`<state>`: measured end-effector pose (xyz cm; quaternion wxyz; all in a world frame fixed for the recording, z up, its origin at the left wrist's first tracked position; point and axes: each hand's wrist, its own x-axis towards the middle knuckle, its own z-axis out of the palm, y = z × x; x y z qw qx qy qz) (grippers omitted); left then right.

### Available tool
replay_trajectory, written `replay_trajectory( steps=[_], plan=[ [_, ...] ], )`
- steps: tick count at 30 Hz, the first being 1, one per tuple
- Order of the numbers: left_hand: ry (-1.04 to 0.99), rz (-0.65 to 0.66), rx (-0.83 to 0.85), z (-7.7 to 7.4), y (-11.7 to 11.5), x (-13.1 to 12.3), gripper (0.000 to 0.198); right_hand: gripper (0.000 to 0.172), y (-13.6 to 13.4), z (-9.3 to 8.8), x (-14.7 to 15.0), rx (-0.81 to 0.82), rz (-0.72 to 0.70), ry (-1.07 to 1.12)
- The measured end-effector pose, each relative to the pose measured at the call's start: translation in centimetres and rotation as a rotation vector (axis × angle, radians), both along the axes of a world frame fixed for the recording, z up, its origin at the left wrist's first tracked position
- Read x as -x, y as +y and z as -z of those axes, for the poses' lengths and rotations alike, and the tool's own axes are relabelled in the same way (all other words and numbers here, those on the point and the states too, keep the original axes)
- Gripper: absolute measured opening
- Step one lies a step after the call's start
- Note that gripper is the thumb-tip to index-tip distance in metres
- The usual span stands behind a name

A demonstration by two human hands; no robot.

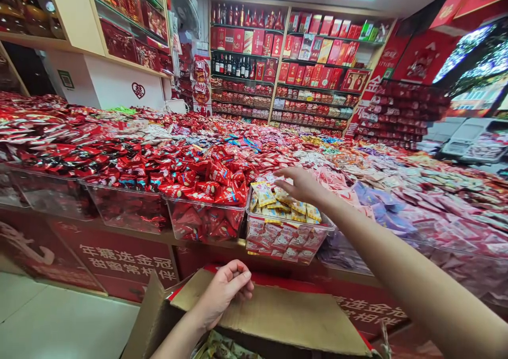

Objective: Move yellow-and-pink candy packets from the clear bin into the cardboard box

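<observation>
Yellow candy packets [270,200] at the surface's near edge [159,238] are overhung by the right hand [299,184], grip spread; the left hand [228,289], grip curled closed, is held above a cardboard box [293,319].

Carton [286,312] before the bins [210,206], shelves [279,65] behind.
</observation>
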<state>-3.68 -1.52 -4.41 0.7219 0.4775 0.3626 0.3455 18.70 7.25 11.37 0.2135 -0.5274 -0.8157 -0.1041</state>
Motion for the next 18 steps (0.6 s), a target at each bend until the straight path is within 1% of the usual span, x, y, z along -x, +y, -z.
replay_trajectory(
  steps=[2, 3, 4, 6, 8, 10, 14, 16, 18],
  plan=[
    [0.004, 0.018, -0.001, 0.0, 0.1, 0.0, 0.022, 0.04, -0.6, -0.1, 1.1, 0.013, -0.191, -0.059],
    [0.007, 0.024, -0.002, 0.0, 0.1, 0.0, 0.022, 0.044, -0.7, -0.1, 1.6, 0.04, -0.241, -0.102],
    [0.008, 0.026, -0.002, 0.0, 0.1, 0.0, 0.021, 0.046, -0.6, 0.0, 2.0, 0.075, -0.256, -0.144],
    [0.003, 0.017, 0.0, 0.0, 0.1, 0.0, 0.021, 0.043, -0.4, 0.3, 2.4, 0.129, -0.222, -0.208],
    [-0.009, -0.001, 0.004, -0.1, 0.0, 0.0, 0.021, 0.039, 0.0, 0.6, 2.4, 0.152, -0.166, -0.247],
    [-0.021, -0.018, 0.003, -0.2, -0.1, 0.0, 0.021, 0.039, 0.1, 0.7, 2.3, 0.167, -0.094, -0.266],
    [-0.018, -0.014, 0.011, 0.1, 0.0, -0.1, 0.023, 0.042, -0.3, 0.8, 2.3, 0.198, 0.086, -0.261],
    [-0.014, -0.003, 0.016, 0.3, 0.2, -0.1, 0.024, 0.042, -0.5, 0.9, 2.4, 0.225, 0.134, -0.243],
    [-0.02, 0.009, 0.013, 0.4, 0.3, 0.0, 0.024, 0.04, -0.5, 1.0, 2.3, 0.251, 0.152, -0.212]
  ],
)
